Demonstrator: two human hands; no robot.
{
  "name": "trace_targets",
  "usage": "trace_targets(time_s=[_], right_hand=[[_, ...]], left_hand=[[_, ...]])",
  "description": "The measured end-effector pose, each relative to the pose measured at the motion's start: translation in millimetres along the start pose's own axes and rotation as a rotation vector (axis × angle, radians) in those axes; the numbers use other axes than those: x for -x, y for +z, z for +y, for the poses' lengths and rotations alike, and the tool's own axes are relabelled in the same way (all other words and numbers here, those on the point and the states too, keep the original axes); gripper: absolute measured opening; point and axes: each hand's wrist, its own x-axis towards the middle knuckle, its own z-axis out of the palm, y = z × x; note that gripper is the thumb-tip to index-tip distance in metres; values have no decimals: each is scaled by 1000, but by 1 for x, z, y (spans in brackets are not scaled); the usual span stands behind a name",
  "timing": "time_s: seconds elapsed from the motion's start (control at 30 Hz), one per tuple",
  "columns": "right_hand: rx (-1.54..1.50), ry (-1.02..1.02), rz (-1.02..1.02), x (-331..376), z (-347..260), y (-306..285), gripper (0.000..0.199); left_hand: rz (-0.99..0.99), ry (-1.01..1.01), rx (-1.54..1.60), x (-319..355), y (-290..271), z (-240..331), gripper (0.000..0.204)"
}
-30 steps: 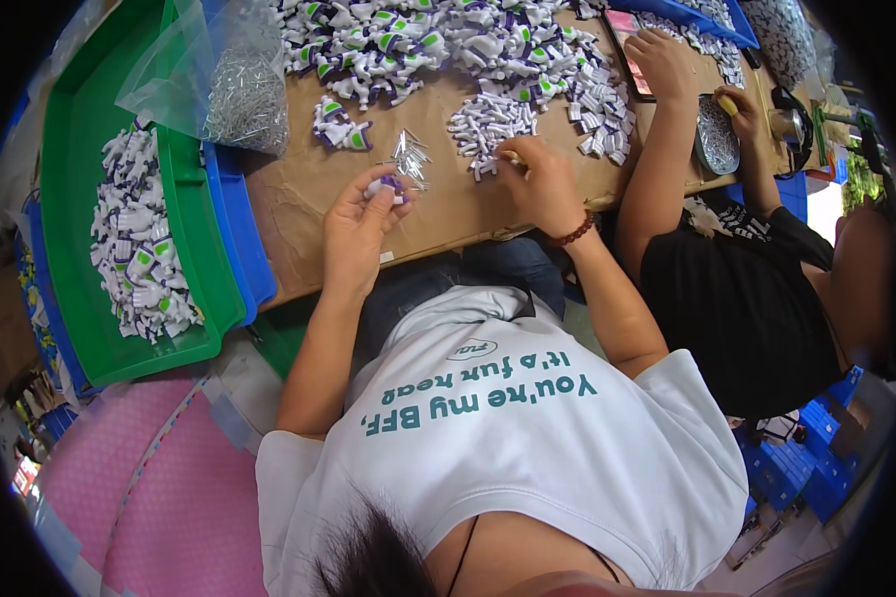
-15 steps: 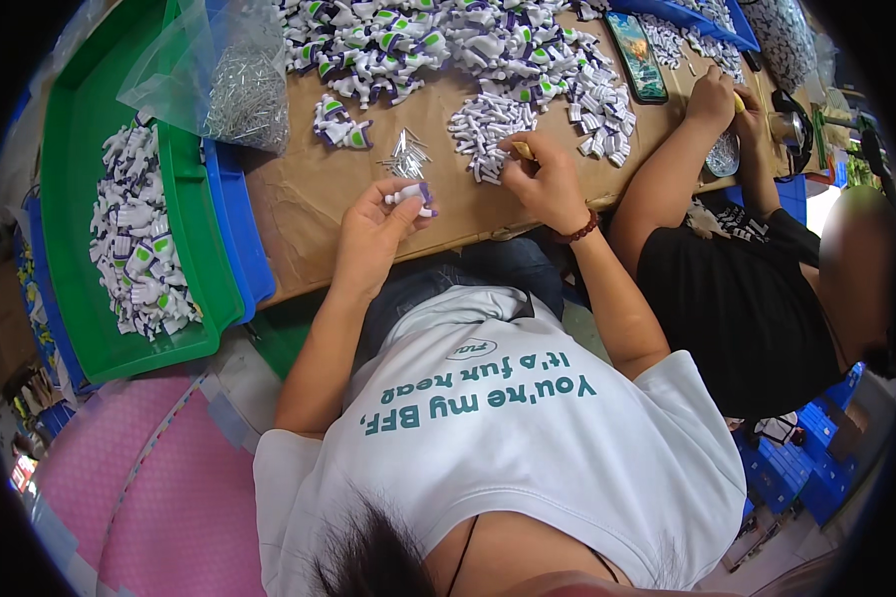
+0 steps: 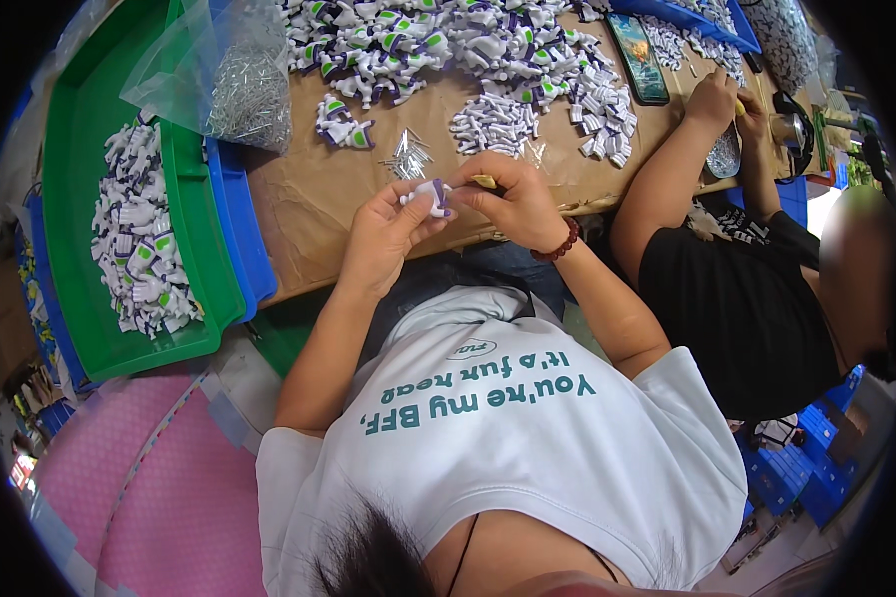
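My left hand is closed around a small white and purple toy body part, held just above the table's near edge. Close beside it on the right, my right hand pinches its fingertips together at the part; anything between them is too small to make out. Something yellow wraps a finger of this hand. Beyond the hands lie a little heap of silvery pins and a pile of small white pieces. Two or so toy bodies with green patches sit to the left of these.
A big heap of toy bodies covers the far table. Left stand a green tray holding more and a clear bag of pins. White ridged pieces and a phone lie right; a co-worker's hands work beyond.
My right hand has come left and nearer from the pile of small white pieces to the toy part. My left hand has turned the part slightly and moved little.
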Motion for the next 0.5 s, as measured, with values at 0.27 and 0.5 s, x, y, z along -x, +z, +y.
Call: trace_targets(time_s=[0.27, 0.5], right_hand=[[159, -184, 30, 1, -3, 1, 17], [319, -337, 26, 6, -1, 3, 20]], left_hand=[[-6, -135, 215, -1, -8, -4, 21], [-6, -211, 289, -3, -13, -8, 23]])
